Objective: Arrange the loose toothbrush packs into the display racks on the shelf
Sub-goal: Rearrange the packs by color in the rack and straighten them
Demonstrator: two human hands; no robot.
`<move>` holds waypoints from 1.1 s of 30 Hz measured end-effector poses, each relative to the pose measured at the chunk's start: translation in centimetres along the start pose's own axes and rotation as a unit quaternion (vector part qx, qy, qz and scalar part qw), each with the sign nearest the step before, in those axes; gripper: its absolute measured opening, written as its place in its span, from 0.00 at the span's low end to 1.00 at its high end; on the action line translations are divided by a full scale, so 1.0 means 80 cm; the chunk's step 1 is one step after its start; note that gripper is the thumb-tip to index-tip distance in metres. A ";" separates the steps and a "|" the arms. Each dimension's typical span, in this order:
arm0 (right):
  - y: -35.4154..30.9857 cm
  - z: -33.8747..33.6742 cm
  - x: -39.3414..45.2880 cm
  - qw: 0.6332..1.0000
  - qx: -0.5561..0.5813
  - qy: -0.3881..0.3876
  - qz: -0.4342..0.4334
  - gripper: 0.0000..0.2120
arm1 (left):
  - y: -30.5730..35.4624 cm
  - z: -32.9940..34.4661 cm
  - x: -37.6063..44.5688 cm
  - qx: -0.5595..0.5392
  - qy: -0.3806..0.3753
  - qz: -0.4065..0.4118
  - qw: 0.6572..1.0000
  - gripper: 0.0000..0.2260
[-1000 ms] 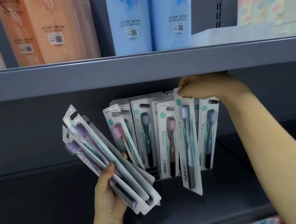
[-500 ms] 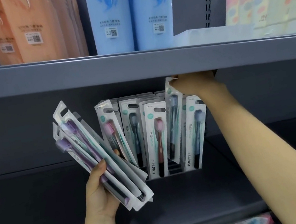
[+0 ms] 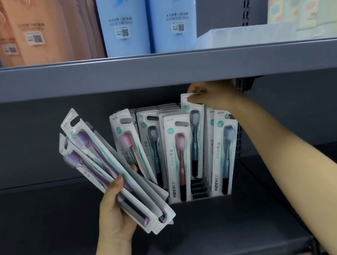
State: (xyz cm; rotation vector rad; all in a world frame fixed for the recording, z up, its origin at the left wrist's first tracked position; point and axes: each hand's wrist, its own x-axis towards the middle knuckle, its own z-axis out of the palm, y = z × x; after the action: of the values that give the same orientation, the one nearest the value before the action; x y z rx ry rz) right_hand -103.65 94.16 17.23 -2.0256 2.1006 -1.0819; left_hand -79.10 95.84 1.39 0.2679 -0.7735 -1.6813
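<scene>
Since a second ago our right hand (image 3: pixel 213 96) has carried its toothbrush pack (image 3: pixel 194 132) from in front of the display rack (image 3: pixel 197 190) back into a rear row. We are mid-insertion: it pinches the pack's top, which next needs lowering straight down. Our left hand (image 3: pixel 116 215) grips a fan of loose packs (image 3: pixel 108 172). The upper shelf (image 3: pixel 154 70) hangs just overhead, crowding the lift.

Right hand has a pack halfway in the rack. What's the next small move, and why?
Probably push that blue-brush pack straight down. The right hand pinches its top, and it stands higher than its seated neighbours in the rack. The left hand holds more packs.
</scene>
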 end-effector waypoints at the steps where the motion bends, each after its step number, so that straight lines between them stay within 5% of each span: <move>1: 0.001 -0.001 0.000 1.000 0.007 -0.010 -0.005 0.03 | 0.001 0.001 0.000 0.000 0.001 0.002 1.000 0.14; 9: 0.005 -0.005 -0.002 0.997 0.009 -0.075 -0.013 0.06 | -0.002 -0.002 0.001 -0.005 0.017 0.006 1.000 0.23; 18: 0.004 -0.008 -0.006 0.997 -0.027 -0.068 -0.023 0.12 | -0.009 -0.010 0.010 -0.022 -0.036 -0.029 0.999 0.06; 21: 0.001 -0.007 -0.006 0.995 -0.055 -0.077 -0.027 0.11 | -0.010 -0.012 0.012 -0.016 -0.044 -0.038 0.998 0.16; 23: 0.000 -0.006 -0.003 0.991 -0.103 -0.081 -0.029 0.10 | -0.008 -0.014 0.011 -0.014 -0.034 -0.033 0.999 0.06; 31: 0.000 0.002 0.007 0.987 -0.135 -0.088 -0.001 0.09 | -0.009 -0.016 0.013 -0.017 -0.042 -0.039 0.998 0.17; 33: 0.000 0.002 0.007 0.985 -0.142 -0.095 0.004 0.09 | -0.009 -0.016 0.013 -0.020 -0.046 -0.038 0.998 0.08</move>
State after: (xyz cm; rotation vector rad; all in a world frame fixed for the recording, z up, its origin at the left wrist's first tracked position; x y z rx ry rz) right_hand -103.71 93.57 17.38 -2.1336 2.2665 -0.5851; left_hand -79.18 94.50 0.21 0.1942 -0.8054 -1.7894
